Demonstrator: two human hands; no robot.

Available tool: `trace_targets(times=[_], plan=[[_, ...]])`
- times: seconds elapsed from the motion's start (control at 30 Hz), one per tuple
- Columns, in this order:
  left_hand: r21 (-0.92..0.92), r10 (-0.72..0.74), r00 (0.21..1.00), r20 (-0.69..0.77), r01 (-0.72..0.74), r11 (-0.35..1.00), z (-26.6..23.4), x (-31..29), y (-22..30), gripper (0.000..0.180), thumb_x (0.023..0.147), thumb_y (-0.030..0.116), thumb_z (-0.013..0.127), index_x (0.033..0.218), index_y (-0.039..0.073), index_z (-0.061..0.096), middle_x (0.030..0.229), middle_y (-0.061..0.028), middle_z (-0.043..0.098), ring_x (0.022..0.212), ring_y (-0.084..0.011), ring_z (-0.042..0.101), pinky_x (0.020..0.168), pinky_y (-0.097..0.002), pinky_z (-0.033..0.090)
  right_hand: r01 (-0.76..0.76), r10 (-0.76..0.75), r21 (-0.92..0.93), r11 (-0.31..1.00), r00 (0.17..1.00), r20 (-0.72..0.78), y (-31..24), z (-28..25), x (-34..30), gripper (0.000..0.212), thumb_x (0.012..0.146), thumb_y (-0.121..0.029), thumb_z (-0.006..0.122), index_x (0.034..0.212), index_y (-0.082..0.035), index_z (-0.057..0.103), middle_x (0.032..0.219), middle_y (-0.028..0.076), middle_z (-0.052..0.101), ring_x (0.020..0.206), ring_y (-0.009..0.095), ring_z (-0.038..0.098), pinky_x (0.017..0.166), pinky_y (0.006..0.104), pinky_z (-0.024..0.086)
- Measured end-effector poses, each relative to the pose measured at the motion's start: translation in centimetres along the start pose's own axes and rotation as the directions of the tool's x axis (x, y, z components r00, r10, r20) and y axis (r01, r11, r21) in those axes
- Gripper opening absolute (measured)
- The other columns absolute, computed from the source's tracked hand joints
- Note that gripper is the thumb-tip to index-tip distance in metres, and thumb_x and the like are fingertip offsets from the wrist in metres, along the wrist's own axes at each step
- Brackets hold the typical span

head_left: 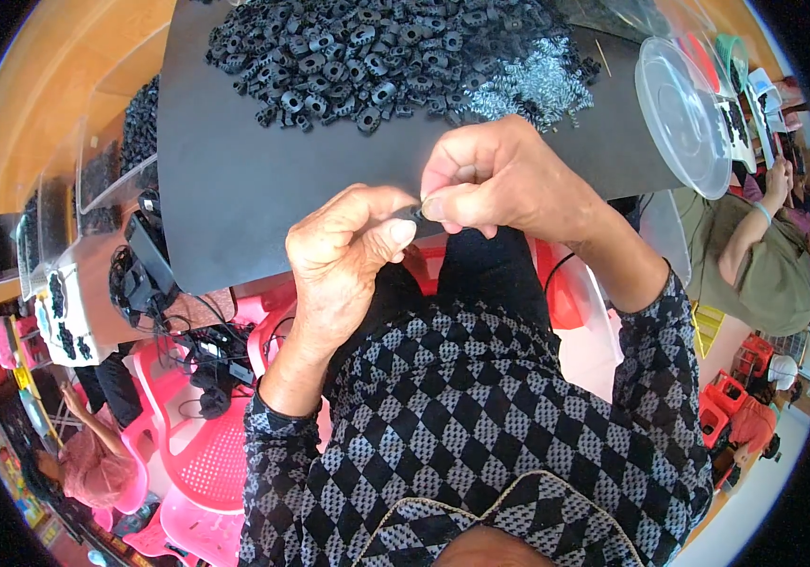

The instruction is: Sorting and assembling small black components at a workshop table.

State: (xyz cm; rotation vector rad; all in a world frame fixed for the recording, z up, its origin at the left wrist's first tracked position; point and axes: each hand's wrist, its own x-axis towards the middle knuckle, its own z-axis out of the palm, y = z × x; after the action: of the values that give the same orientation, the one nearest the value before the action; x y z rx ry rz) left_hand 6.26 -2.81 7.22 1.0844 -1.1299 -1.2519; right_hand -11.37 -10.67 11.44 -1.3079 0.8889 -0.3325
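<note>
Over the front edge of a dark grey table mat (263, 198), both my hands meet at chest height. My left hand (337, 250) pinches a small black plastic part (414, 214) between thumb and forefinger, most of it covered by the fingers. Against that same part press the thumb and fingertips of my right hand (509, 180); whether they also hold a tiny piece is hidden. Beyond the hands lies a big heap of black plastic parts (348, 61) with holes and toothed edges. Beside it, on the right, is a pile of small silvery springs (537, 83).
A round clear plastic lid (683, 113) lies at the mat's right edge. Clear bins of black parts (138, 123) stand on the left, near a black device with cables (145, 250). Pink plastic chairs (206, 463) are at lower left. Other people sit on both sides.
</note>
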Motion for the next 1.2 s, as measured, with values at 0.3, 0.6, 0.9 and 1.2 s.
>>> trace_targets(times=[0.3, 0.6, 0.9, 1.2], plan=[[0.086, 0.034, 0.999, 0.020, -0.036, 0.996, -0.4, 0.2, 0.0, 0.017, 0.077, 0.000, 0.069, 0.093, -0.006, 0.064, 0.082, -0.0069, 0.062, 0.064, -0.0095, 0.056, 0.055, -0.0192, 0.047, 0.067, -0.068, -0.013, 0.998, 0.997, -0.024, 0.5, 0.1, 0.0, 0.008, 0.077, -0.006, 0.063, 0.081, 0.001, 0.063, 0.068, 0.004, 0.061, 0.053, 0.007, 0.053, 0.045, 0.0191, 0.041], [-0.082, -0.007, 1.000, 0.013, 0.008, 0.997, -0.3, 0.2, -0.3, 0.021, 0.080, 0.005, 0.068, 0.096, -0.007, 0.062, 0.082, -0.0110, 0.065, 0.065, -0.0129, 0.060, 0.058, -0.0219, 0.051, -0.001, 0.002, 0.055, 0.998, 1.000, -0.013, -0.4, -0.1, 0.0, 0.010, 0.077, -0.007, 0.063, 0.081, 0.002, 0.064, 0.066, 0.005, 0.061, 0.051, 0.007, 0.052, 0.045, 0.0187, 0.041], [0.023, -0.006, 1.000, -0.003, 0.006, 1.000, 0.0, 0.1, -0.2, 0.012, 0.081, 0.003, 0.067, 0.090, -0.004, 0.064, 0.078, -0.0024, 0.061, 0.062, -0.0065, 0.053, 0.055, -0.0191, 0.046, 0.147, -0.153, -0.155, 0.977, 0.988, -0.029, 0.8, 0.4, 0.2, 0.005, 0.077, -0.003, 0.065, 0.079, 0.000, 0.061, 0.067, -0.002, 0.059, 0.059, 0.002, 0.050, 0.052, 0.0181, 0.039], [0.105, 0.058, 0.998, 0.009, -0.058, 0.993, -0.3, 0.0, -0.4, 0.015, 0.078, 0.001, 0.069, 0.090, -0.006, 0.064, 0.081, -0.0073, 0.063, 0.063, -0.0090, 0.056, 0.054, -0.0194, 0.047, 0.101, -0.104, -0.159, 0.982, 0.994, -0.016, 1.0, 0.4, 0.1, 0.006, 0.081, -0.003, 0.063, 0.082, 0.001, 0.060, 0.070, -0.001, 0.059, 0.064, 0.004, 0.052, 0.057, 0.0201, 0.042]])
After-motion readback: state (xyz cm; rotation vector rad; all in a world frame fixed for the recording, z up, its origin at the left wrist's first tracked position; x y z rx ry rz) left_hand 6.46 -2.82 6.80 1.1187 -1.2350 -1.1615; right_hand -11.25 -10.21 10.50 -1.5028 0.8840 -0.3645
